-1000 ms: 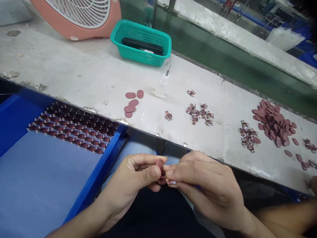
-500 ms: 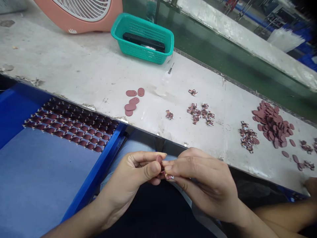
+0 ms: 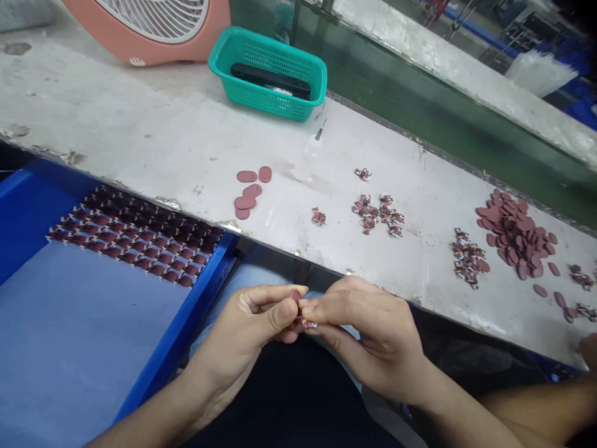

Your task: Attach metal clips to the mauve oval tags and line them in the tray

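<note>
Between thumb and fingers, my left hand [image 3: 261,320] pinches a reddish-brown oval base [image 3: 295,295] over my lap. My right hand [image 3: 368,336] is closed on a small painted figurine [image 3: 308,323], pressed up against that base; the fingers hide most of it. On the bench beyond lie several loose oval bases [image 3: 245,203], some with small holes. To their right rest a single figurine [image 3: 319,216] and a cluster of figurines [image 3: 368,214].
At left, a blue tray [image 3: 172,336] holds rows of figurines on bases [image 3: 140,246]. A green basket [image 3: 268,109] with a black object, a needle-tipped bottle [image 3: 315,142] and a pink fan [image 3: 140,59] stand on the bench. Farther right are a heap of bases [image 3: 517,233] and another person's arm [image 3: 545,404].
Both hands have shifted slightly left, with the base and figurine still held together. The things on the bench lie as before.
</note>
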The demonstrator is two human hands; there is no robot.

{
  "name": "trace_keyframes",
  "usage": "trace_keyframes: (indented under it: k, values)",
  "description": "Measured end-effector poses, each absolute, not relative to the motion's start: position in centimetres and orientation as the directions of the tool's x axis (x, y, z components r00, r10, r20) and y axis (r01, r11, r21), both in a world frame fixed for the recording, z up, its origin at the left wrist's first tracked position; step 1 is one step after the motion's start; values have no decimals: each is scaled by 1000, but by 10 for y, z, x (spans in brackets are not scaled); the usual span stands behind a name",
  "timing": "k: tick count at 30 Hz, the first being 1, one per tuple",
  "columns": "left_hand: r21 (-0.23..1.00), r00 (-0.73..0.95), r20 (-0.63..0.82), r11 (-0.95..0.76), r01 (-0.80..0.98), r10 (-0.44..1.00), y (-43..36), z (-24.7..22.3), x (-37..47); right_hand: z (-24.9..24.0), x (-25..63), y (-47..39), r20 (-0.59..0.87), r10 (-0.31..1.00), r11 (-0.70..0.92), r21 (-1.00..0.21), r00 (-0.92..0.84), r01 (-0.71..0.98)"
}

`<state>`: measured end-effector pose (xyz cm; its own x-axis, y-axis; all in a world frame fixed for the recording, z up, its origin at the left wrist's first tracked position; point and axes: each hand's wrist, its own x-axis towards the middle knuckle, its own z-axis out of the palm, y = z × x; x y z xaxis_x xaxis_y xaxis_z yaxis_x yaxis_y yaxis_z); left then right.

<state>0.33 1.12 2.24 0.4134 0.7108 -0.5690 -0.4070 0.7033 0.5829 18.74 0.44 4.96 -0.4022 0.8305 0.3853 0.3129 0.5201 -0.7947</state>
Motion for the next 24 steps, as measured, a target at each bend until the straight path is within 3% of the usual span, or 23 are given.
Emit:
trace_keyframes:
  k: [6,13,19,24]
  values:
    - [545,407,-596,721,-428,692,11,15,2,45,185,8,381,831,522,-786,-406,331]
    - [463,533,-558,772,-436,636,11,1,-9,47,180,13,358,824,518,-791,-440,326]
    - [346,540,-589,791,-505,601,10,-2,-19,40,174,7,320,871,465,-782,-374,414]
    - [328,561,-556,782,-530,613,11,-4,-27,35,159,10,320,878,457,-781,-355,426]
